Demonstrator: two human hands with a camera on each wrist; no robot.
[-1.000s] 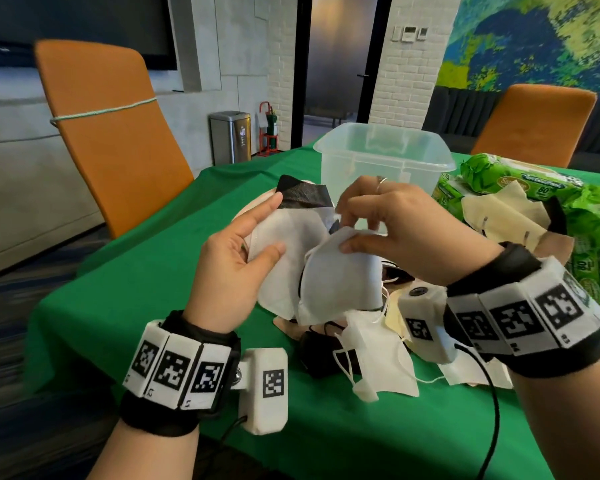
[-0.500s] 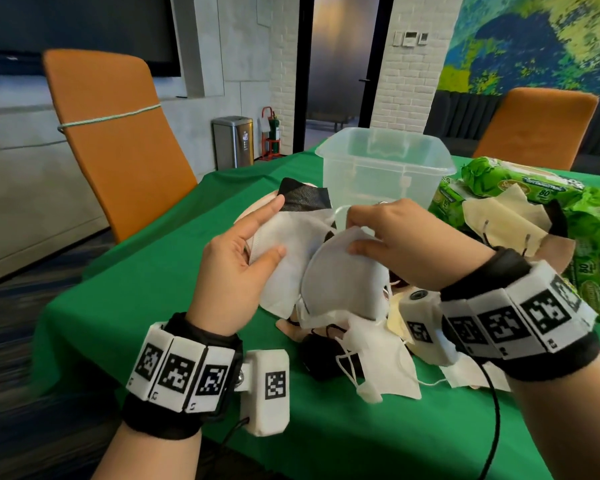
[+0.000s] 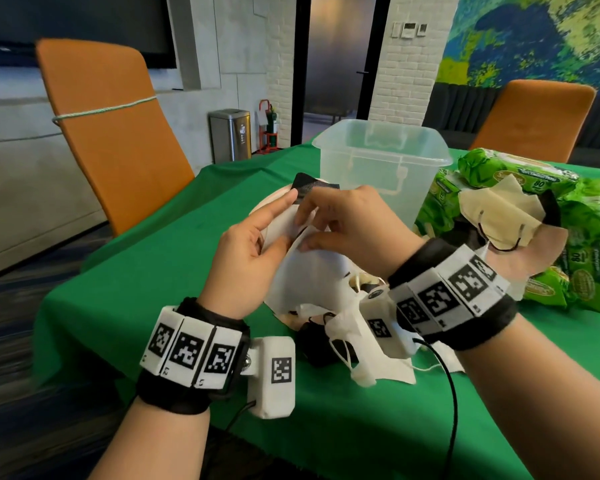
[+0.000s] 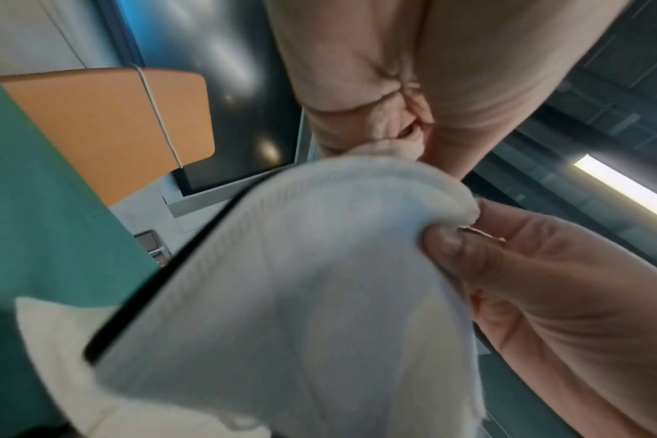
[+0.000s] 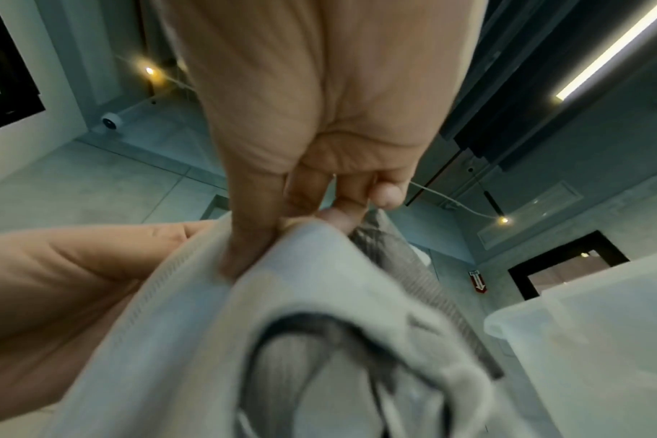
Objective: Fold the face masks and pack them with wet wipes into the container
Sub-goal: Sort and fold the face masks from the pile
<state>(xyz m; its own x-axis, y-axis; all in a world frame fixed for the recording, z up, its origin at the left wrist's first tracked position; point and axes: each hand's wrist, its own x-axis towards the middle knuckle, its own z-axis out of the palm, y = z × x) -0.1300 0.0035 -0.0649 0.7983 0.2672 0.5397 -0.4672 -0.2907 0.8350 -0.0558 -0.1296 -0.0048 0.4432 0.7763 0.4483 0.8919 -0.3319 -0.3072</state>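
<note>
Right hand (image 3: pixel 354 230) thumb and fingertips pinched on the top edge of a white fabric face mask (image 3: pixel 312 271), held up above the near-centre of the green-clothed table (image 3: pixel 146 271). Left hand (image 3: pixel 246 251) holds the same mask from the left, thumb pressed to its front, index finger straight along the back. A black-edged mask (image 3: pixel 312 185) shows just behind the fingers. Below the hands, a loose pile of white and black masks (image 3: pixel 354 344) on the cloth. Clear plastic container (image 3: pixel 381 164) stands farther back, open. Green wet wipe packs (image 3: pixel 568 233) to the right, with a cream mask (image 3: pixel 499 213) lying on them. Orange chairs (image 3: pixel 111 133) at far left and far right.
</note>
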